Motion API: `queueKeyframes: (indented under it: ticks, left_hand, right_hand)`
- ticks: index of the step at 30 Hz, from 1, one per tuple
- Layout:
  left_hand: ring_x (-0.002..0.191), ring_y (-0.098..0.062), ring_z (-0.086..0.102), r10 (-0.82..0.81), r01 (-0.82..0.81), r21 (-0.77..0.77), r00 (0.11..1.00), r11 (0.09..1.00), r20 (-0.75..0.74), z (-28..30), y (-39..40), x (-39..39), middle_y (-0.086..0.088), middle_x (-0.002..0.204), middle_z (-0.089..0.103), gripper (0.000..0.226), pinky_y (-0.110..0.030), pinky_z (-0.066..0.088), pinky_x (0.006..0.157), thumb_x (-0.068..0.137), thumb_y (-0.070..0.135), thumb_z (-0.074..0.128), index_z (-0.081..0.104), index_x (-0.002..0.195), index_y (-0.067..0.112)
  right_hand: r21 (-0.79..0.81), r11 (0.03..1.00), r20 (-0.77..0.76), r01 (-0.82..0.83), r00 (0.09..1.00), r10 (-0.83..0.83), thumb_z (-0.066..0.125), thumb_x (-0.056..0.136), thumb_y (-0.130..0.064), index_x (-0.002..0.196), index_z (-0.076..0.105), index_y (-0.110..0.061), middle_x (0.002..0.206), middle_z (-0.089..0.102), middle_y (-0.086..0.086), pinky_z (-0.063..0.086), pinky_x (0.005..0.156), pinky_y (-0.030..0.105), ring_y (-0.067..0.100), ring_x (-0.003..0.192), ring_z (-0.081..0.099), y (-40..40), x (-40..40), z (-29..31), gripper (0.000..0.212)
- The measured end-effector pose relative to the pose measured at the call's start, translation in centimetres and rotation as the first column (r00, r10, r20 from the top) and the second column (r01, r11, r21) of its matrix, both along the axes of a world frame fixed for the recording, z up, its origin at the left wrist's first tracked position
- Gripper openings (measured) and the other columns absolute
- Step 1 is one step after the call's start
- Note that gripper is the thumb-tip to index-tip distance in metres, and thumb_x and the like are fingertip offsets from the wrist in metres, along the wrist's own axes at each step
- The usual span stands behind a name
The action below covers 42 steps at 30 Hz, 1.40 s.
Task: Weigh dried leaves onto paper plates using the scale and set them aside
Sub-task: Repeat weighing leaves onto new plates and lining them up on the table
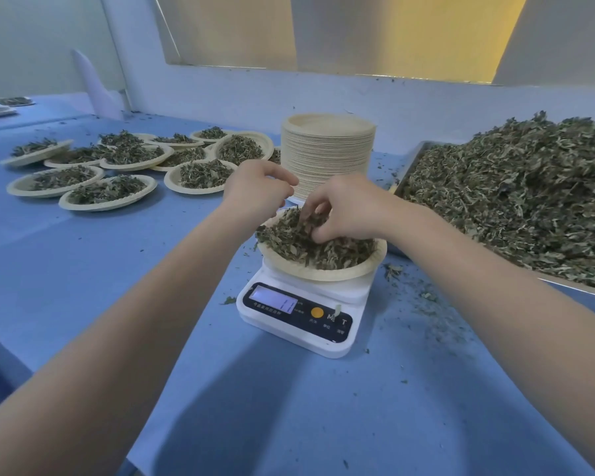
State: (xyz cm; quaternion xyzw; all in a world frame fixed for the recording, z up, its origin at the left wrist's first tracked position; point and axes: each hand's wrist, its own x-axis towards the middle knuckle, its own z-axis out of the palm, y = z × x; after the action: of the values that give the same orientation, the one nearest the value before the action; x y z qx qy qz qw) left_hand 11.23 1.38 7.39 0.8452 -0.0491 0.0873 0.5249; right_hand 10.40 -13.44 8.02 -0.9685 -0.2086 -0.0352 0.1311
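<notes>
A white digital scale [299,312] stands on the blue table at centre, its display lit. On it rests a paper plate [327,269] heaped with dried leaves [327,250]. My right hand [344,209] reaches into the heap from the right and pinches some of the leaves with curled fingers. My left hand [255,192] hovers over the plate's far left rim with its fingers curled; whether it holds any leaves cannot be seen.
A tall stack of empty paper plates [327,151] stands just behind the scale. A metal tray [406,166] piled with loose dried leaves [516,190] fills the right. Several filled plates [107,192] lie at the left. Leaf crumbs [426,300] dot the blue table [117,255].
</notes>
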Motion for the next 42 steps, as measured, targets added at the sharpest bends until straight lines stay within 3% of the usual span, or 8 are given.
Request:
queueKeyframes:
  ticks: [5,8,13,17,26,33,39,42]
  left_hand:
    - [0.076,-0.018,0.058,-0.028,0.031,-0.063,0.998,0.998,0.048,0.9,-1.3,0.1,-0.007,0.093,0.066,0.017,-0.033,0.053,0.074,0.087,0.007,0.055,0.067,0.087,0.019]
    - [0.078,-0.018,0.058,-0.093,0.100,-0.077,0.992,0.992,0.089,2.1,-3.1,0.3,-0.004,0.086,0.064,0.025,-0.031,0.052,0.070,0.088,0.005,0.049,0.065,0.082,0.022]
    - [0.089,-0.024,0.060,-0.047,0.056,-0.061,0.989,0.997,0.143,3.3,-5.4,1.2,-0.002,0.088,0.065,0.030,-0.039,0.051,0.085,0.087,0.009,0.045,0.064,0.076,0.029]
    - [0.082,-0.023,0.059,-0.028,0.034,-0.038,0.987,0.999,0.161,3.9,-6.6,1.7,0.002,0.075,0.063,0.033,-0.036,0.050,0.079,0.083,0.007,0.043,0.064,0.069,0.029]
    - [0.074,-0.017,0.058,-0.136,0.141,-0.021,0.979,0.990,0.148,4.3,-11.8,3.0,0.003,0.074,0.063,0.037,-0.036,0.053,0.077,0.086,0.006,0.040,0.063,0.069,0.028]
    - [0.096,-0.025,0.062,-0.260,0.257,0.038,0.960,0.966,0.107,3.2,-17.5,3.9,-0.006,0.096,0.067,0.032,-0.040,0.053,0.086,0.088,0.002,0.039,0.066,0.089,0.020]
    - [0.096,-0.021,0.057,-0.332,0.328,0.078,0.942,0.941,0.041,2.2,-19.0,3.9,-0.005,0.115,0.063,0.038,-0.035,0.047,0.091,0.094,0.006,0.034,0.061,0.116,0.019]
    - [0.099,-0.019,0.057,-0.297,0.295,0.062,0.954,0.954,0.037,2.2,-17.7,4.2,-0.003,0.121,0.059,0.037,-0.033,0.047,0.089,0.096,0.008,0.034,0.058,0.121,0.020]
  right_hand:
    - [0.266,0.961,0.073,0.069,0.993,-0.091,0.075,0.071,-0.020,0.100,0.071,-0.030,0.074,0.054,-0.018,0.034,0.053,-0.004,-0.013,0.065,0.048,-1.6,0.2,1.7,0.030]
    - [0.354,0.932,0.102,0.074,0.988,-0.117,0.077,0.072,-0.020,0.104,0.070,-0.026,0.077,0.054,-0.014,0.034,0.054,-0.004,-0.014,0.066,0.048,-2.5,0.2,2.6,0.033]
    - [0.447,0.890,0.141,0.088,0.976,-0.167,0.077,0.074,-0.021,0.106,0.070,-0.023,0.088,0.059,-0.006,0.037,0.055,-0.001,-0.008,0.070,0.051,-4.1,0.4,3.4,0.032]
    - [0.504,0.859,0.119,0.092,0.977,-0.175,0.077,0.075,-0.021,0.105,0.070,-0.024,0.089,0.061,-0.006,0.038,0.058,0.003,-0.006,0.074,0.053,-4.7,0.9,3.4,0.031]
    - [0.496,0.853,0.153,0.162,0.951,-0.270,0.076,0.075,-0.020,0.101,0.069,-0.027,0.077,0.056,-0.014,0.033,0.048,-0.003,-0.012,0.066,0.049,-9.7,1.5,3.8,0.028]
    - [0.429,0.856,0.161,0.289,0.908,-0.387,0.076,0.074,-0.023,0.103,0.070,-0.024,0.085,0.060,-0.002,0.033,0.047,-0.003,-0.003,0.067,0.051,-14.9,1.5,2.8,0.029]
    - [0.242,0.881,0.116,0.406,0.889,-0.442,0.073,0.080,-0.029,0.113,0.067,-0.021,0.093,0.057,-0.004,0.036,0.069,0.019,0.010,0.087,0.053,-17.2,1.8,1.3,0.034]
    - [0.256,0.859,0.110,0.444,0.869,-0.482,0.072,0.080,-0.027,0.108,0.070,-0.023,0.087,0.057,-0.006,0.034,0.065,0.021,0.011,0.084,0.054,-17.3,1.9,0.7,0.028]
